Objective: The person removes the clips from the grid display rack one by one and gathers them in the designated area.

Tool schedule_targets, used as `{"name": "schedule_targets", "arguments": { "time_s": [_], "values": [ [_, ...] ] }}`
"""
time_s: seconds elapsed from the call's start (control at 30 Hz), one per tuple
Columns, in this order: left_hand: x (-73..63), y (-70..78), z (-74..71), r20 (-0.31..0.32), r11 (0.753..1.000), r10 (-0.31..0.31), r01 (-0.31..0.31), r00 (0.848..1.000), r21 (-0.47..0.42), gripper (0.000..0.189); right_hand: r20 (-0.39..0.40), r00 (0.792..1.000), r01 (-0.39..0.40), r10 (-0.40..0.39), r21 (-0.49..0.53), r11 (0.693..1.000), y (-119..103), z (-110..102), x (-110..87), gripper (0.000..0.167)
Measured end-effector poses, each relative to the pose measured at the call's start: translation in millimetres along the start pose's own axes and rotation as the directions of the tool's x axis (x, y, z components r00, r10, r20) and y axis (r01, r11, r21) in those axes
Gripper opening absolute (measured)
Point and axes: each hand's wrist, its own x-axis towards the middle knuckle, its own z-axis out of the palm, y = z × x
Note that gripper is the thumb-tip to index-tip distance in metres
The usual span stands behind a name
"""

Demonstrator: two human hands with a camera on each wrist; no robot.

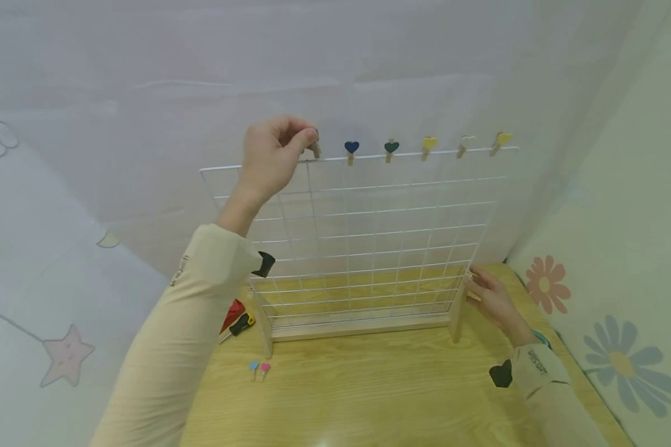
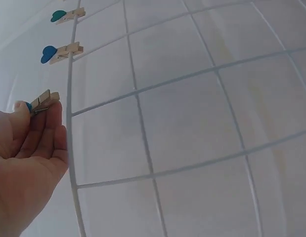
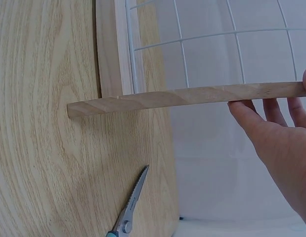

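Observation:
My left hand (image 1: 271, 152) pinches a small wooden clothespin (image 2: 43, 101) by its blue end, between thumb and fingers. The clip is just off the top wire of a white wire grid (image 1: 374, 211), with a small gap in the left wrist view. Along that wire sit several heart clothespins, the nearest a blue one (image 1: 351, 148), then a green one (image 1: 391, 147). Low on the right, my right hand (image 1: 494, 301) grips the wooden side post (image 3: 192, 96) of the grid's stand, with fingers on its outer face and a fingertip at its edge.
Two heart clips, a light blue one (image 1: 254, 367) and a pink one (image 1: 265, 369), lie on the wooden table (image 1: 341, 397). A screwdriver (image 1: 240, 324) and a red object (image 1: 232, 313) lie left of the stand. Scissors (image 3: 130, 207) lie right of it. Pale wall sheets surround the table.

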Motion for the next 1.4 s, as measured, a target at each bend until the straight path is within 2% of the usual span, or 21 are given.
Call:
{"name": "schedule_targets", "arguments": {
  "time_s": [0.1, 0.33, 0.47, 0.7, 0.8, 0.9, 1.03, 1.3, 1.4],
  "values": [
    [1.7, 4.8, -4.7, 0.002, 0.997, 0.007, -0.006, 1.0, -0.08, 0.012, -0.002, 1.0, 0.003, -0.003, -0.005, 1.0, 1.7, -1.1, 0.7, 0.072],
    [-8.1, 12.4, -17.8, 0.041, 0.988, -0.018, 0.024, 0.999, -0.152, 0.013, -0.004, 1.0, 0.009, -0.009, -0.002, 1.0, 5.8, -1.8, 3.0, 0.072],
    [-19.2, 6.6, -26.1, 0.068, 0.987, -0.025, 0.035, 0.997, -0.158, 0.014, -0.007, 1.0, 0.01, -0.01, 0.006, 1.0, 5.3, -0.5, 3.1, 0.072],
    [-42.6, -13.3, -40.2, 0.176, 0.988, -0.074, 0.096, 0.982, -0.121, 0.017, -0.012, 1.0, 0.002, -0.002, 0.006, 1.0, 3.9, -1.4, 3.0, 0.072],
    [-53.4, -19.1, -45.0, 0.207, 0.982, -0.115, 0.142, 0.972, -0.122, 0.018, -0.014, 1.0, 0.006, -0.006, -0.003, 1.0, 4.1, -1.7, 2.8, 0.072],
    [-64.7, -27.0, -48.0, 0.245, 0.979, -0.129, 0.163, 0.961, -0.122, 0.018, -0.015, 1.0, 0.014, -0.014, -0.003, 1.0, 4.9, -1.9, 2.3, 0.072],
    [-83.0, -44.8, -47.8, 0.302, 0.976, -0.15, 0.19, 0.942, -0.11, 0.018, -0.011, 1.0, 0.024, -0.025, -0.012, 1.0, 6.5, -1.9, 2.6, 0.073],
    [-128.8, -83.9, -33.8, 0.371, 0.941, -0.265, 0.322, 0.89, -0.103, 0.02, 0.004, 1.0, 0.021, -0.022, 0.008, 1.0, 10.0, -1.0, 5.6, 0.071],
    [-143.7, -96.4, -27.5, 0.382, 0.933, -0.279, 0.343, 0.881, -0.11, 0.02, 0.0, 1.0, 0.025, -0.025, 0.002, 1.0, 9.4, -1.0, 5.7, 0.072]
  ]
}}
